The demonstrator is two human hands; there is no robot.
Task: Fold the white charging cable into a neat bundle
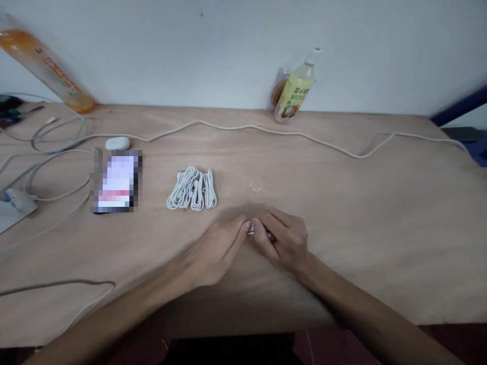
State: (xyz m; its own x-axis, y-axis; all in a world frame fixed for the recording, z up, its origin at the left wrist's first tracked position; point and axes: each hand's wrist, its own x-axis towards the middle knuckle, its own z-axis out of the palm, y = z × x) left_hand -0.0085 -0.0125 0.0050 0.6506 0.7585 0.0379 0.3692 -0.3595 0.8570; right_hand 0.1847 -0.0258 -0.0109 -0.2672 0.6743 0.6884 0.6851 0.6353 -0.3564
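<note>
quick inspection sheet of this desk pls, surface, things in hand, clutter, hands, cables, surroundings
surface: bare wooden table, pale, no spills seen
things in hand: small white item pinched between both hands' fingertips, mostly hidden, cannot tell what it is; three coiled white cable bundles lie side by side just beyond the hands
clutter: phone lying flat, white earbud case behind it, small twist tie, drink bottle leaning at the wall, orange packet at far left
hands: left hand and right hand rest on the table, fingertips meeting
cables: long white cable running across the table; loose grey cables at left
surroundings: plain white wall, blue frame at right
</note>
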